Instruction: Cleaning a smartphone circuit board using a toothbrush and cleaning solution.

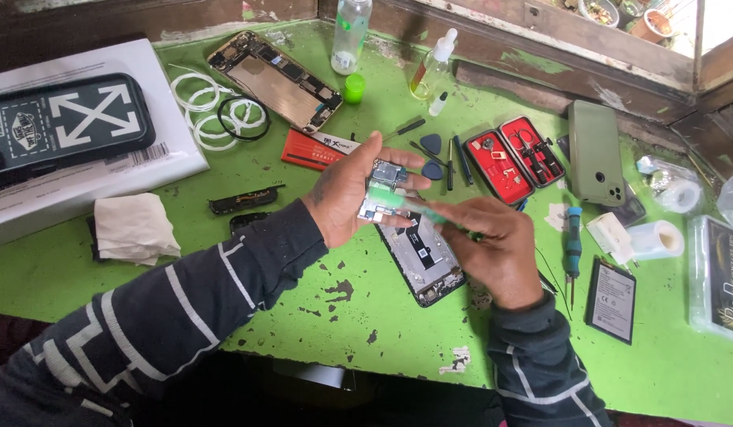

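— What have you got in each hand?

— My left hand (352,190) is curled around a small circuit board (384,188), thumb on top and fingers closed behind it, holding it up in the middle of the frame above the table (319,332). My right hand (497,249) is closed around a green-handled tool (418,207), its pale tip lying against the board.

— And what lies under them?

— An opened phone body (424,265), face down on the green table, just below both hands, partly hidden by my right hand.

— What else is around?

— At upper centre, a second opened phone (275,79) beside some white and black rings (220,111). Right of centre, a red tool case (516,162) lies open, with a green phone (595,154) next to it. A blue screwdriver (572,245) and a flat battery (611,300) sit at the right. At the left, a folded white cloth (133,228), and a dark phone case (66,122) resting on a white box (105,178). A clear bottle (350,35) stands at the top edge.
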